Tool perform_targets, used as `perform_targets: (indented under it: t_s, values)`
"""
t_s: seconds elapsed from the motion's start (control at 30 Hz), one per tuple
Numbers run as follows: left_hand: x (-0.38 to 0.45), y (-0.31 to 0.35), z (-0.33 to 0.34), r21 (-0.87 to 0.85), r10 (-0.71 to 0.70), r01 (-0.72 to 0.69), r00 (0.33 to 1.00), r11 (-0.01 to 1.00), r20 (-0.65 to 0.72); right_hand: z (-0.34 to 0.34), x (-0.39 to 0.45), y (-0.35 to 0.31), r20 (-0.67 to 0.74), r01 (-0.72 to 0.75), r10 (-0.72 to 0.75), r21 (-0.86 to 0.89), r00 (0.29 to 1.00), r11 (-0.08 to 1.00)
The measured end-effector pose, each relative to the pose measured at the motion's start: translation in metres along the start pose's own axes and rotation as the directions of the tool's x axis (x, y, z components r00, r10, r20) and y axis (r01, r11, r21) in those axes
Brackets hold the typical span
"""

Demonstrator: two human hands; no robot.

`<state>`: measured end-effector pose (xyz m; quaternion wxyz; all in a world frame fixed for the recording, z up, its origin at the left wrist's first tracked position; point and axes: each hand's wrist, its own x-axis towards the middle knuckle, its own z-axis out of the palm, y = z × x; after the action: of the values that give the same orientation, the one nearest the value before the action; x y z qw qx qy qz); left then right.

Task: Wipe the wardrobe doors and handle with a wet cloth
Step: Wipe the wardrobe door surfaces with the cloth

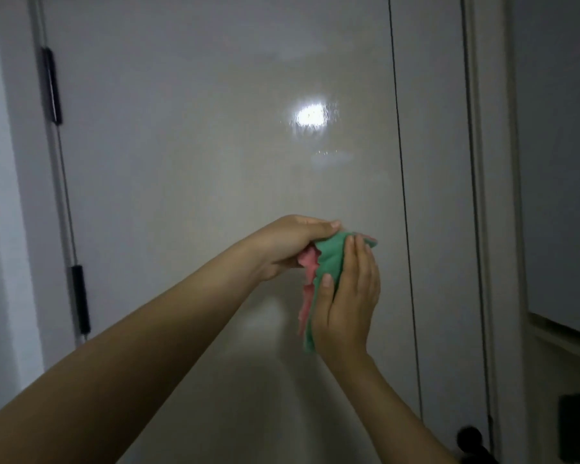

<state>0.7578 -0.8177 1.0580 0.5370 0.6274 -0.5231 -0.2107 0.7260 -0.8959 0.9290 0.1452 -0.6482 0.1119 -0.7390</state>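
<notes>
Fingers [357,249] of the right hand [347,303] laid together and near straight against the green face of the cloth [329,259], thumb pressed on its near edge; left hand [288,242] curled over the cloth's top from the left, thumb tip pinching it at the upper corner

Cloth held between both hands at centre frame, green layer outward, pink layer hanging below and to the left, off the wardrobe door [215,145] or at most just beside it; contact with the panel not possible to tell

Door filling the middle of the frame, glossy, with a bright glare spot upper right of centre and faint streaks around it. Dark handle bars [51,85] along the left edge, one upper left, one lower left. Thin door seam [400,162] running down right of centre. Dark knob [469,440] at the lower right

Step in hand, by judgement: refolding or regripping the cloth between wipes, not wiping. Next move likely to call for settling the cloth flat under one palm, pressing it to the panel, then sweeping toward unwiped areas and the handles at left. Risk: loose pink flap trailing and dragging
</notes>
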Motion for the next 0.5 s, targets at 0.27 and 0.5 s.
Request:
perform_targets:
  t_s: [0.27, 0.5]
  values:
    - [0.067, 0.054, -0.094, 0.142, 0.224, -0.197, 0.953, 0.97, -0.205, 0.116, 0.123, -0.005, -0.056, 0.205, -0.221, -0.213, 0.974, 0.955]
    - [0.082, 0.077, -0.163, 0.232, 0.485, -0.43, 0.705, 0.873, -0.518, 0.188, 0.206, -0.029, 0.209, 0.206, -0.175, -0.14, 0.962, 0.968]
